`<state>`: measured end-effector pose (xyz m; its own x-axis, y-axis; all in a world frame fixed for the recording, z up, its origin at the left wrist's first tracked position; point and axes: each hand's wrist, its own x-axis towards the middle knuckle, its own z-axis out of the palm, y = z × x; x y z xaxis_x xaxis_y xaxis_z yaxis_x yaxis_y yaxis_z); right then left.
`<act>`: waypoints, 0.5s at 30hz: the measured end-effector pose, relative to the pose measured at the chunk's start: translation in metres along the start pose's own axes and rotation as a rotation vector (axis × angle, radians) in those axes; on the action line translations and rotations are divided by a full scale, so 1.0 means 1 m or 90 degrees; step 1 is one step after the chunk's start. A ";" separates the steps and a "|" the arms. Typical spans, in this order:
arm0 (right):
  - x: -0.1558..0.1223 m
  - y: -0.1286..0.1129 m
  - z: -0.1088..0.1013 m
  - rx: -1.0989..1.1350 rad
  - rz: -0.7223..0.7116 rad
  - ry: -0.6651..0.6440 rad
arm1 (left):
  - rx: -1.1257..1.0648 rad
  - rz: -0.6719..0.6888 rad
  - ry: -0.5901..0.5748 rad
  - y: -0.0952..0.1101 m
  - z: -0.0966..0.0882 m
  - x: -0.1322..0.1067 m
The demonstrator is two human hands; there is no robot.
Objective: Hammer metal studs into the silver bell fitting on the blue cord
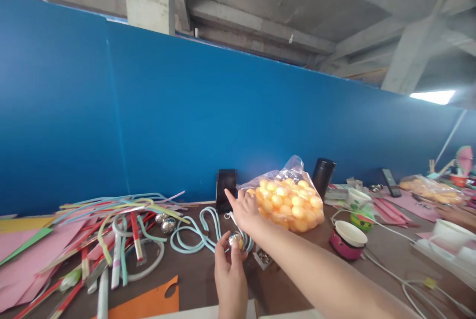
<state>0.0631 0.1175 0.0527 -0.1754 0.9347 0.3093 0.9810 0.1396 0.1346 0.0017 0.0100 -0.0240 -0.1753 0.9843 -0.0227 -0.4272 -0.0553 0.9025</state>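
Observation:
My left hand (231,279) is closed round a shiny silver ball (235,239), with thumb and fingers on its sides. Above it, my right hand (244,210) reaches out with the index finger stretched toward a black phone (225,194). The phone stands upright against the blue partition. The fingertip overlaps the phone's screen; whether it touches cannot be made out. No object shows in the right hand. A looped light-blue cord (189,244) lies just left of both hands. Behind the right wrist sits a clear bag of orange balls (288,202).
Coloured strips and tubes (122,230) lie heaped at left, near two silver balls (168,225) and pink paper (33,269). Orange cut paper (152,304) is in front. Right are a black cylinder (323,178), bowls (347,239) and white cables (386,272).

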 end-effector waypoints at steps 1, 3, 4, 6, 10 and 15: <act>0.001 0.004 0.001 -0.014 -0.012 0.000 | 0.012 0.006 0.011 0.000 0.000 0.000; 0.005 0.011 0.002 -0.037 -0.028 0.002 | 0.027 0.024 0.027 0.001 0.001 0.000; 0.006 0.014 0.001 -0.046 -0.033 0.003 | 0.025 0.027 0.023 0.002 0.002 -0.001; 0.010 0.019 0.000 -0.060 -0.040 0.006 | 0.019 0.025 0.021 0.004 0.003 -0.001; 0.014 0.025 -0.003 -0.070 -0.035 0.014 | 0.029 0.001 0.026 0.009 0.004 -0.002; 0.014 0.029 -0.009 -0.062 -0.022 0.014 | 0.012 0.018 0.042 0.011 0.005 -0.002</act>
<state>0.0880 0.1321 0.0691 -0.2117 0.9221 0.3240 0.9618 0.1378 0.2363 0.0021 0.0086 -0.0116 -0.2453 0.9691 -0.0249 -0.4041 -0.0788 0.9113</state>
